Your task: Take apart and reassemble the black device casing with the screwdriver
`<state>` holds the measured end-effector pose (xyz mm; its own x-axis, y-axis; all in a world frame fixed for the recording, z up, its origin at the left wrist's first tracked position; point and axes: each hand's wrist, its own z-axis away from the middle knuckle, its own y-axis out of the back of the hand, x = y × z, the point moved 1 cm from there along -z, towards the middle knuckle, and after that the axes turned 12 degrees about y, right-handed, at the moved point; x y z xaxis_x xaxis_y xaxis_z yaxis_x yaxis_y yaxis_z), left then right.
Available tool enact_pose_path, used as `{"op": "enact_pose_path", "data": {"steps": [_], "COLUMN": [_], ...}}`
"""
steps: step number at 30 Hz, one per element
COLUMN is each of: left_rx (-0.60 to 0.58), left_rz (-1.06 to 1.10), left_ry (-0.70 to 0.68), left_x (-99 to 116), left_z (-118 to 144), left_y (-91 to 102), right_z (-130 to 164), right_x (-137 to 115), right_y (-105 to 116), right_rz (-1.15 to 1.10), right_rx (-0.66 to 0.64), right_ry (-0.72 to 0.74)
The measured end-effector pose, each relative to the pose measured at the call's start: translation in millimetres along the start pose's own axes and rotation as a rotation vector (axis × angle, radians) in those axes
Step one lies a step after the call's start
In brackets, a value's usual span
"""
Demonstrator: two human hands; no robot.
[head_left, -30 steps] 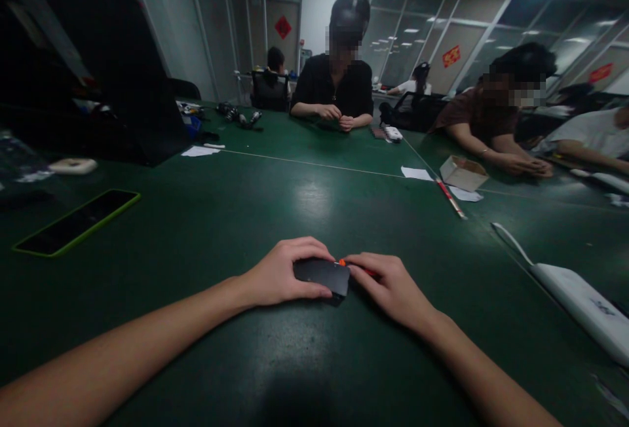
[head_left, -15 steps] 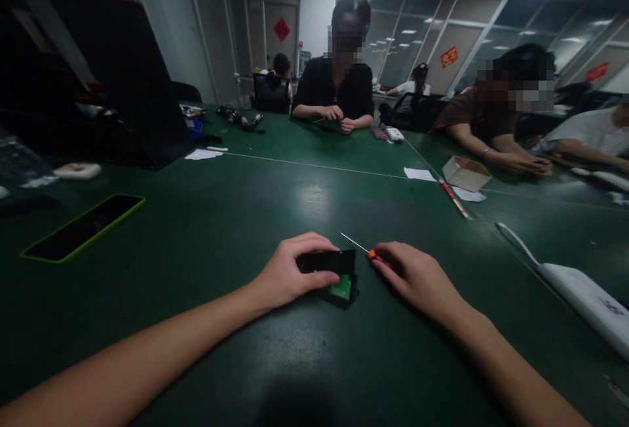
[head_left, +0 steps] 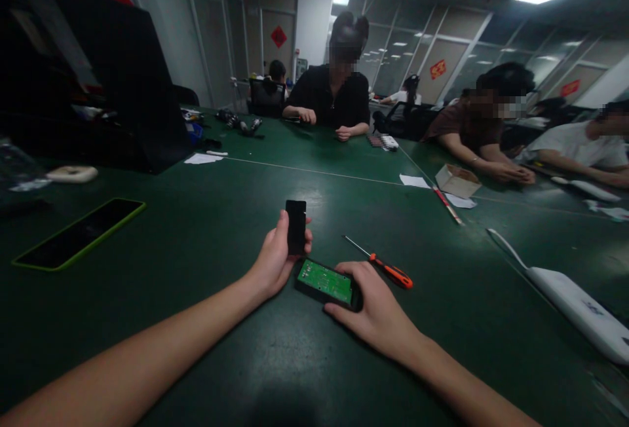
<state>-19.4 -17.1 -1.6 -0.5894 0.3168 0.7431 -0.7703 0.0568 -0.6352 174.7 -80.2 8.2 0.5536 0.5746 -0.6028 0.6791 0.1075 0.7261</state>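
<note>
The cover [head_left: 295,226] is off, gripped in the left hand [head_left: 275,257]; the right hand [head_left: 376,309] holds the opened case [head_left: 324,281], screwdriver [head_left: 386,266] set down on the tabletop [head_left: 196,243].

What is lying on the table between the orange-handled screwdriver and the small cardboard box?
In the head view, nothing: only bare green table lies between the screwdriver and the cardboard box. A red-and-white pen rests beside the box.

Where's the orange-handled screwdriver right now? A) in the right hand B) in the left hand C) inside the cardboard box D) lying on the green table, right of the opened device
D: the screwdriver lies loose on the table, while the right hand grips the opened device and the left hand holds the black cover.
</note>
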Motion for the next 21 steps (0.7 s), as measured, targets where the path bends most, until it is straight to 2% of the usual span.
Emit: {"op": "enact_pose_path", "data": {"steps": [2,6,8,10,13,17,21], "left_rx": [-0.009,-0.042,-0.083,-0.123,-0.173,-0.217,-0.283], "left_rz": [0.068,0.121,0.107,0.071,0.016,-0.007,0.04], "left_ry": [0.049,0.166,0.173,0.147,0.154,0.277,0.327], "left_x": [2,7,8,7,2,-5,-2], "left_z": [-3,-4,-3,0,4,9,13], "left_y": [2.6,3.7,1.9,-0.6,-4.1,-6.5,-9.2], "right_z": [-6,-16,-21,-25,-27,-24,-19], "right_x": [-1,7,10,11,9,5,3], "right_y": [1,6,3,0,-4,-2,0], "right_rz": [-0.221,-0.909,-1.205,-1.41,-1.543,-1.585,-1.535], "right_rx": [0.096,0.334,0.35,0.289,0.231,0.258,0.294], "right_ry": [-0.15,-0.347,-0.402,-0.446,-0.451,-0.444,-0.6]}}
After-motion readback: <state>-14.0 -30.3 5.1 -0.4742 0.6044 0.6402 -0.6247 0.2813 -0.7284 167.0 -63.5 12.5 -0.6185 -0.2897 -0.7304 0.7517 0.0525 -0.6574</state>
